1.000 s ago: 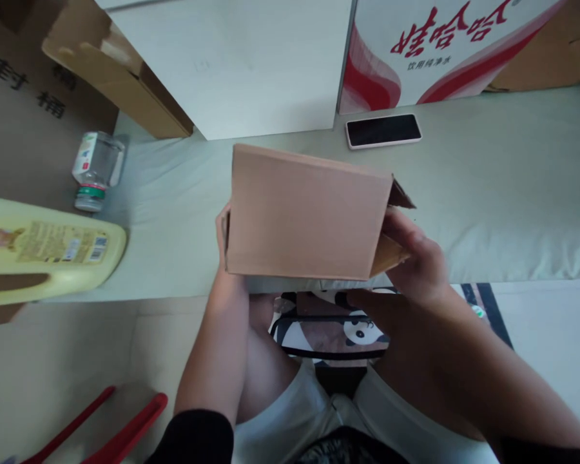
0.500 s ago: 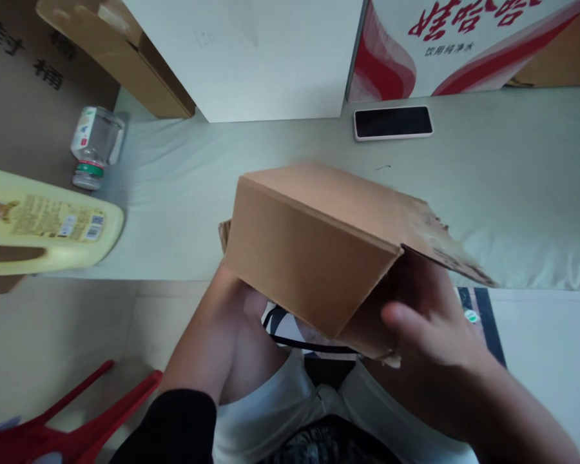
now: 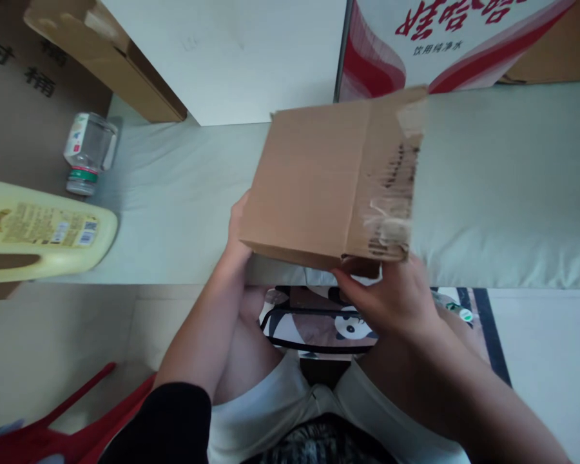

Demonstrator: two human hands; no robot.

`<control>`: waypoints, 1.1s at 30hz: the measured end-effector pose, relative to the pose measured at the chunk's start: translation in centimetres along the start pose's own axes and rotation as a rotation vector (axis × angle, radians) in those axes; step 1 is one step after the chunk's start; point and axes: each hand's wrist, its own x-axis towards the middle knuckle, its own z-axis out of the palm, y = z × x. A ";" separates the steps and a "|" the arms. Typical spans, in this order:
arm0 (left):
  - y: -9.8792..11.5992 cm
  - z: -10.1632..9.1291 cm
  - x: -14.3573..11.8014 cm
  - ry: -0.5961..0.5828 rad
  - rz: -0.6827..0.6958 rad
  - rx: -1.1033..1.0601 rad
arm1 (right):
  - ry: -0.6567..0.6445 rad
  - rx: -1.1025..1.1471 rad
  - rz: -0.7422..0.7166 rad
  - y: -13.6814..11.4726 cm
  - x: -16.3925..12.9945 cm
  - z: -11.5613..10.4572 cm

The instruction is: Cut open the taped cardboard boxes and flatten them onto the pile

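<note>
A brown cardboard box (image 3: 309,177) is held up over the front of the pale green cloth surface, one broad side facing me. Its flap on the right is torn, with ripped paper and tape along the edge. At the box's left side is my left hand (image 3: 239,222), gripping it; most of its fingers are hidden behind the cardboard. My right hand (image 3: 396,293) holds the lower right corner, thumb along the bottom edge and fingers out of sight under the flap.
A black phone lying there earlier is now behind the box. Left stand a clear bottle (image 3: 89,151) and a pale yellow jug (image 3: 43,225). Behind are a white box (image 3: 232,58) and a red-and-white carton (image 3: 444,48). A red chair (image 3: 87,412) is at lower left; a panda-print mat (image 3: 314,322) lies below.
The box has been raised and turned, so its broad side and torn flap now face me. Both hands have moved with it, and the phone has become covered.
</note>
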 end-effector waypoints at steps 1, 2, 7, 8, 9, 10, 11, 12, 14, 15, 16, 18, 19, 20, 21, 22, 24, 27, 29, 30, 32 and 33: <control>0.4 0.0 0.2 -0.008 0.001 -0.008 | 0.004 -0.013 -0.013 0.7 0.5 0.5; 0.7 0.0 0.2 -0.007 0.004 -0.013 | 0.009 -0.026 -0.023 1.3 0.9 1.0; 2.2 -0.2 -1.1 0.035 0.046 0.033 | -0.005 -0.102 0.013 3.6 2.0 2.7; 2.4 -0.2 -1.4 0.040 0.060 0.051 | -0.016 -0.113 0.031 3.8 2.0 2.9; 2.4 -0.3 -1.6 0.037 0.078 0.067 | -0.027 -0.117 0.048 4.0 2.0 3.1; 2.3 -0.4 -1.8 0.025 0.108 0.083 | -0.036 -0.113 0.061 4.0 2.1 3.2; 2.1 -0.6 -2.0 -0.002 0.148 0.101 | -0.044 -0.099 0.072 4.1 2.1 3.2; 1.9 -0.7 -2.0 -0.044 0.196 0.116 | -0.052 -0.075 0.082 4.1 2.2 3.3; 1.2 -1.2 -1.9 -0.169 0.291 0.157 | -0.072 -0.006 0.106 4.2 2.6 3.3; 0.8 -1.5 -1.8 -0.243 0.332 0.198 | -0.077 0.022 0.124 4.3 2.7 3.4; 0.5 -1.8 -1.6 -0.303 0.367 0.258 | -0.079 0.039 0.146 4.3 2.9 3.5; 0.0 -2.5 -1.3 -0.358 0.394 0.437 | -0.059 0.045 0.191 4.5 3.3 3.6; -0.2 -3.0 -1.2 -0.361 0.380 0.545 | -0.045 0.040 0.208 4.6 3.4 3.8; -0.2 -3.4 -1.2 -0.360 0.347 0.649 | -0.034 0.035 0.217 4.8 3.5 3.9; -0.2 -3.8 -1.3 -0.364 0.308 0.743 | -0.026 0.033 0.219 4.9 3.5 4.0; -0.1 -4.1 -1.4 -0.378 0.273 0.816 | -0.023 0.032 0.217 5.1 3.5 4.2; -0.1 -4.4 -1.9 -0.416 0.250 0.877 | -0.032 0.038 0.201 5.4 3.4 4.5; -0.3 -4.1 -2.8 -0.421 0.290 0.731 | -0.061 0.093 0.141 5.6 3.1 4.9; -0.6 -3.7 -3.0 -0.411 0.280 0.505 | -0.071 0.127 0.086 5.6 3.0 5.0; -0.7 -3.4 -3.0 -0.411 0.260 0.373 | -0.068 0.133 0.065 5.6 3.0 5.0; -0.9 -3.2 -2.7 -0.421 0.209 0.135 | -0.054 0.142 0.040 5.4 3.0 5.0; -0.9 -3.1 -2.6 -0.427 0.187 0.050 | -0.049 0.156 0.031 5.3 3.0 4.9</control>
